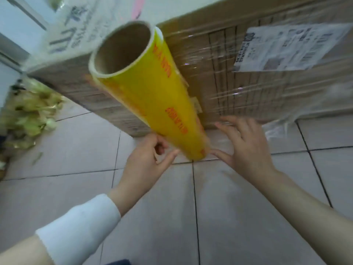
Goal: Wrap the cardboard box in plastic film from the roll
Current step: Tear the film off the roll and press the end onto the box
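Your left hand (pixel 147 159) is gripping the lower end of the tall yellow plastic-film roll (pixel 145 88); your right hand (pixel 246 142) is hovering released, fingers spread, beside it | big brown cardboard box (pixel 191 31) standing just beyond both hands | clear film (pixel 229 92) is covering its near face; further turns seemingly remaining.

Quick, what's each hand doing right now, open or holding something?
Left hand: grips the lower end of the yellow roll of plastic film.
Right hand: open, fingers spread beside the roll's end, holding nothing.
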Available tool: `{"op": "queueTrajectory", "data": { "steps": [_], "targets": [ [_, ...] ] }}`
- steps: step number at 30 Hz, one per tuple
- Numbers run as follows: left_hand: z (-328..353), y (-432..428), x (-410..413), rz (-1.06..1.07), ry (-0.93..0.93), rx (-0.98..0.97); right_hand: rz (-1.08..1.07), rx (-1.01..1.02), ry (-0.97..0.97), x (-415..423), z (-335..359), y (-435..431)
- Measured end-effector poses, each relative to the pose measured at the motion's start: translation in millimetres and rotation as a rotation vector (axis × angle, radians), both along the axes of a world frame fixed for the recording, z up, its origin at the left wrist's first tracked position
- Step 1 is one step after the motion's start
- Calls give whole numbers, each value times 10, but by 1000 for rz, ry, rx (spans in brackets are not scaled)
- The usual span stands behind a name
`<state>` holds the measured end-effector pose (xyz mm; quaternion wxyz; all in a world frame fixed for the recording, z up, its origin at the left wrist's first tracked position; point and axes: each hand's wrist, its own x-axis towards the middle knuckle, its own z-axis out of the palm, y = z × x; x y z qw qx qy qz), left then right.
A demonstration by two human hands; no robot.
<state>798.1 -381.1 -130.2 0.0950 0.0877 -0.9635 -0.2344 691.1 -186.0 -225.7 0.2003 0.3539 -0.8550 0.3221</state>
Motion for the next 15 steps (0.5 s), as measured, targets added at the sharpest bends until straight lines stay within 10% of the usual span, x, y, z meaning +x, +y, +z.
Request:
{"op": "queueTrajectory", "data": {
  "steps": [5, 15],
  "targets": [
    [217, 2, -166, 208, 172, 590, 102, -200, -481, 130, 302, -488],
    [230, 206, 156, 268, 295, 652, 94, -426, -739, 530, 433, -614]
  ]
}}
